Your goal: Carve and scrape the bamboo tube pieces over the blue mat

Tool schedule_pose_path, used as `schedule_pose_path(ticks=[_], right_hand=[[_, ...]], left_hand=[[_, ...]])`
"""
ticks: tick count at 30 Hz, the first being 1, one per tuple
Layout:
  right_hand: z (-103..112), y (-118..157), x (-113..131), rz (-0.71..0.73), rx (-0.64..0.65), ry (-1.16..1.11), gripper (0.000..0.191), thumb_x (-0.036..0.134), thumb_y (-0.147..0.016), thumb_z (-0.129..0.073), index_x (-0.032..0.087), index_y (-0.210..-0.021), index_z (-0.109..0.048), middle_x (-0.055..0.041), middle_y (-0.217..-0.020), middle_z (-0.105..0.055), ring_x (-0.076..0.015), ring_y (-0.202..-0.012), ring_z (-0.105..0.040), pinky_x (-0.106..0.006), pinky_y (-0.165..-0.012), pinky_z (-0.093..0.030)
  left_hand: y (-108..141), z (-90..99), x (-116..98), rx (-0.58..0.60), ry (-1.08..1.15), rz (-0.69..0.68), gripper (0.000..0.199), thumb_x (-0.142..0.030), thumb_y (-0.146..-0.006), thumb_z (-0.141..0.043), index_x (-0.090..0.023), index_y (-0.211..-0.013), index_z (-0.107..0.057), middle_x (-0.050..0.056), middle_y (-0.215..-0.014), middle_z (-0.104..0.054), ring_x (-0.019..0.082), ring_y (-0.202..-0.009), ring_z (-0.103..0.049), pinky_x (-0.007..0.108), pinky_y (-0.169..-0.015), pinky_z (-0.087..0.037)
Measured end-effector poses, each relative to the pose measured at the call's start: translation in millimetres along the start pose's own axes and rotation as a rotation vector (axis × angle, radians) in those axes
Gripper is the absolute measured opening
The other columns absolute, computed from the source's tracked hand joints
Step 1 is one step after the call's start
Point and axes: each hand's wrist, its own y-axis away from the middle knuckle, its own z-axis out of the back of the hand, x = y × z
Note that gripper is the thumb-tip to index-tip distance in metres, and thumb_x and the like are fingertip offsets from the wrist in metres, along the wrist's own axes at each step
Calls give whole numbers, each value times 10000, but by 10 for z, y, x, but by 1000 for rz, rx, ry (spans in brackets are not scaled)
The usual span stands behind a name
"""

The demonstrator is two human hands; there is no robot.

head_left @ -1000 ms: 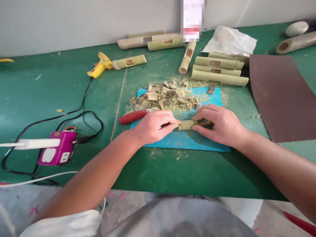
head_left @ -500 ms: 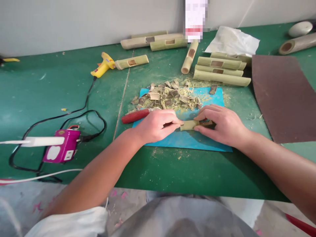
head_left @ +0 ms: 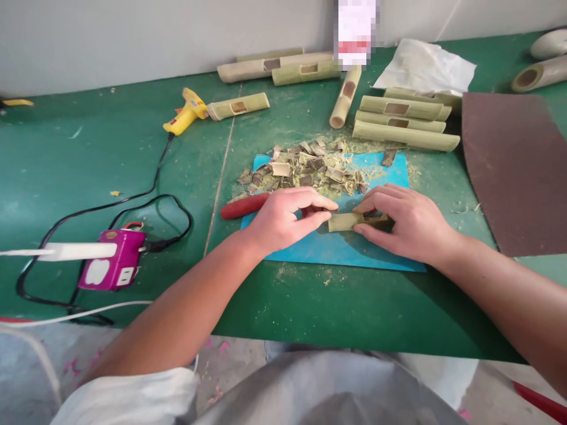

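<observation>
A short length of bamboo tube (head_left: 344, 222) with an opening cut in its side lies over the blue sheet (head_left: 301, 252). My right hand (head_left: 401, 219) grips it from the right, fingertips on the far side and thumb on the near side, hiding part of its right end. My left hand (head_left: 292, 218) is just off the tube's left end, thumb and forefinger apart; its other fingers are mostly hidden. Beside that hand is a red tool handle (head_left: 244, 206), its front part covered by the hand. Behind both hands, bamboo chips and shavings (head_left: 305, 168) are heaped on the sheet.
Several notched bamboo tubes (head_left: 407, 136) lie at the back of the green table (head_left: 283, 307). To the left are a yellow glue gun (head_left: 188, 112) and a purple power socket (head_left: 113, 260) with trailing cords. On the right lies a brown mat (head_left: 509, 171), with white paper (head_left: 425, 68) behind.
My left thumb and forefinger have parted and come off the tube's left end. The right hand keeps its grip. The whole view has shifted slightly.
</observation>
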Motion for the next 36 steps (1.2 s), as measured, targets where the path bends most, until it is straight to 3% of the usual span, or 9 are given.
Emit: schedule_pose_path(ticks=[4,9,15,19,24,29,32,36], right_hand=[[45,59,11,29,-12,81,300,391,-820,-620,192,-1043,-638,-105,-1002,-681,-271,-936,-620,-415,-780,-486],[184,149,-21,-29,-6,190,351,485,-805,-627,220,-1035,-645,-113,-1021,-661,-301,-923,-611,-446,-774,-468],[258,189,-121,-13,102,312,192,387,-814,-596,222,-905,-636,-93,-888,-639,-269,-840,-588,-410,-715,-438],[230,195,-116,-11,70,250,142,371,-815,-589,235,-841,-617,-67,-826,-622,-240,-798,-579,-375,-670,-420],[139,201,83,-117,-83,246,173,408,-843,-570,237,-847,-592,-47,-805,-633,-186,-693,-570,-312,-566,-393],[20,182,227,-262,-185,215,151,363,-798,-587,235,-876,-567,-38,-815,-640,-176,-651,-572,-292,-506,-371],[-27,168,231,-278,-181,192,207,285,-780,-557,227,-978,-570,-45,-862,-656,-183,-673,-588,-302,-553,-414],[-48,176,217,-283,-131,189,250,286,-784,-556,213,-1022,-581,-49,-900,-661,-186,-696,-603,-303,-559,-419]], left_hand=[[-11,-14,-9,23,-53,-10,93,-197,-850,-672,-172,-931,-709,18,-808,-718,102,-657,-626,218,-639,-514],[21,-8,-8,-72,-57,-7,52,-205,-859,-665,-162,-847,-693,15,-770,-716,106,-679,-644,214,-641,-502],[47,-52,-16,-84,4,97,94,-225,-886,-622,-157,-822,-638,-14,-644,-656,87,-562,-591,196,-537,-463],[64,-70,21,-211,21,90,97,-241,-906,-605,-156,-879,-642,-23,-624,-642,71,-517,-564,182,-497,-448],[43,-89,-5,-389,-141,-17,85,-216,-854,-671,-155,-911,-686,14,-757,-719,96,-623,-629,206,-578,-496],[-11,-156,-69,-381,-146,-67,79,-201,-833,-698,-148,-892,-704,15,-773,-735,88,-621,-636,197,-599,-508],[-39,-190,-47,-352,-136,-22,73,-163,-849,-668,-150,-914,-701,15,-786,-734,84,-638,-642,183,-594,-505],[-56,-198,32,-333,-84,71,214,-161,-848,-666,-164,-1062,-666,11,-815,-723,83,-649,-642,175,-599,-517]])
